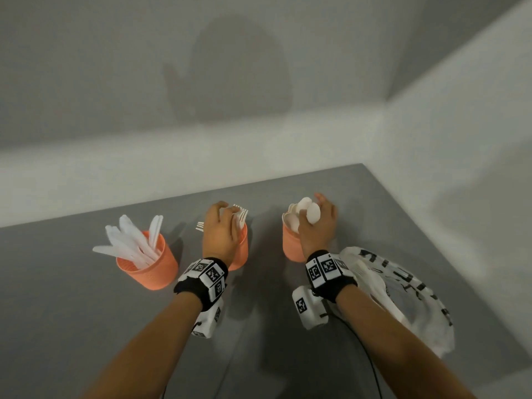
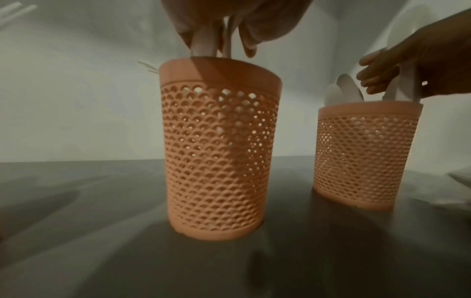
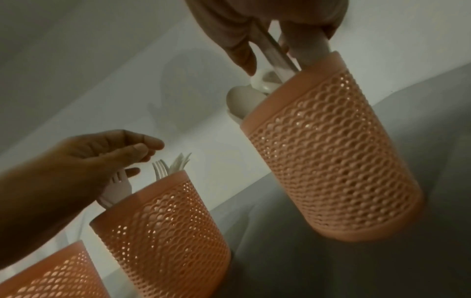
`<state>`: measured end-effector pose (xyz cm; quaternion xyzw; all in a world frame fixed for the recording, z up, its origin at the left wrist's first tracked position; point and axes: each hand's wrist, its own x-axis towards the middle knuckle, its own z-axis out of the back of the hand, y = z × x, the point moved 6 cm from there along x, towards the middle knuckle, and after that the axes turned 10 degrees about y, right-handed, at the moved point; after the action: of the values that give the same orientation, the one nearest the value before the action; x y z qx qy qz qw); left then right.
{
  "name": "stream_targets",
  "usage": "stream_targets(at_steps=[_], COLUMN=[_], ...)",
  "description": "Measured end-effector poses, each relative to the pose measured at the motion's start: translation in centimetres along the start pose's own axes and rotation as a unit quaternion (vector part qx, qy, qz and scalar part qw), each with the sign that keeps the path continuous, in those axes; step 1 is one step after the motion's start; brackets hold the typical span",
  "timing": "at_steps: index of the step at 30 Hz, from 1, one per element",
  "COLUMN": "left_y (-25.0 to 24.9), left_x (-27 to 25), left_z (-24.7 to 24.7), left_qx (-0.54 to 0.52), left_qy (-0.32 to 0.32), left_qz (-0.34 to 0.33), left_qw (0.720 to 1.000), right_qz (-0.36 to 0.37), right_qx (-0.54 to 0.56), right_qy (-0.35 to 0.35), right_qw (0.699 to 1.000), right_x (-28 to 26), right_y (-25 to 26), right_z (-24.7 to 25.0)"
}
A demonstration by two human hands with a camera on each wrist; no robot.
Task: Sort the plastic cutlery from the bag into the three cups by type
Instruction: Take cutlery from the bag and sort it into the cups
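Note:
Three orange mesh cups stand in a row on the grey table (image 1: pixel 86 326). White knives (image 1: pixel 129 240) fill the left cup (image 1: pixel 146 266). My left hand (image 1: pixel 227 217) hovers over the middle cup (image 1: pixel 243 249) and grips white forks (image 1: pixel 243 214) whose handles reach down into the middle cup (image 2: pixel 219 151). Over the right cup (image 1: pixel 290 246), my right hand (image 1: pixel 311 217) grips white spoons (image 1: pixel 312 213), bowls up, handles (image 3: pixel 277 58) entering the right cup (image 3: pixel 328 151) among other spoons (image 3: pixel 242 100). The white printed bag (image 1: pixel 403 298) lies crumpled under my right forearm.
White walls close the table at the back and on the right, forming a corner at the far right. One fork's tines (image 1: pixel 200 226) stick out left of the middle cup. Cables run from the wrist cameras toward the near edge.

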<state>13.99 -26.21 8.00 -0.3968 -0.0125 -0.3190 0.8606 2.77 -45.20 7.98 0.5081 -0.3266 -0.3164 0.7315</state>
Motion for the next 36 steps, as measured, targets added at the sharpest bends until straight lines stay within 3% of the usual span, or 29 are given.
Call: stream_targets(at_steps=[5,9,13,16,19,22,26,28,30,33,36], left_y=[-0.3,-0.2,0.7,0.8,0.3,-1.3,-6.1,-8.4,-10.6,-13.9,-15.7], left_x=[0.0,0.2,-0.2,-0.5,-0.7,-0.7,-1.0,-1.4,-1.8,-3.0,-5.2], left_z=[0.2,0.1,-0.4,-0.3,0.0,0.8,1.6,1.1,-0.5,-4.1,-8.3], left_qx=[0.111,0.183,0.213,0.215,0.216,0.184,0.045,-0.034,-0.108,-0.165,-0.17], left_qy=[0.017,0.067,0.11,0.124,0.139,0.109,0.025,0.028,0.06,0.137,0.216], left_qz=[0.007,0.046,0.089,0.104,0.116,0.099,-0.005,-0.034,-0.052,-0.089,-0.118], left_qw=[0.994,0.98,0.967,0.963,0.959,0.972,0.999,0.998,0.991,0.973,0.954], right_qz=[0.003,0.011,-0.076,-0.054,-0.032,-0.025,0.023,0.027,0.002,-0.06,-0.137], right_qx=[-0.056,-0.138,-0.264,-0.278,-0.351,-0.368,-0.279,-0.198,-0.198,-0.29,-0.412], right_qy=[0.012,0.024,0.073,0.079,0.162,0.202,0.175,0.18,0.2,0.249,0.306], right_qw=[0.998,0.99,0.959,0.956,0.922,0.907,0.944,0.963,0.96,0.922,0.847], right_x=[0.1,0.3,0.3,0.3,0.1,-0.1,-0.8,-1.2,-1.7,-2.9,-4.7], right_y=[-0.3,0.1,-1.1,-0.1,0.5,1.3,4.1,5.0,4.7,2.6,-1.2], right_z=[0.0,0.1,-0.2,-0.2,-1.0,-1.0,1.4,3.9,6.7,10.6,13.5])
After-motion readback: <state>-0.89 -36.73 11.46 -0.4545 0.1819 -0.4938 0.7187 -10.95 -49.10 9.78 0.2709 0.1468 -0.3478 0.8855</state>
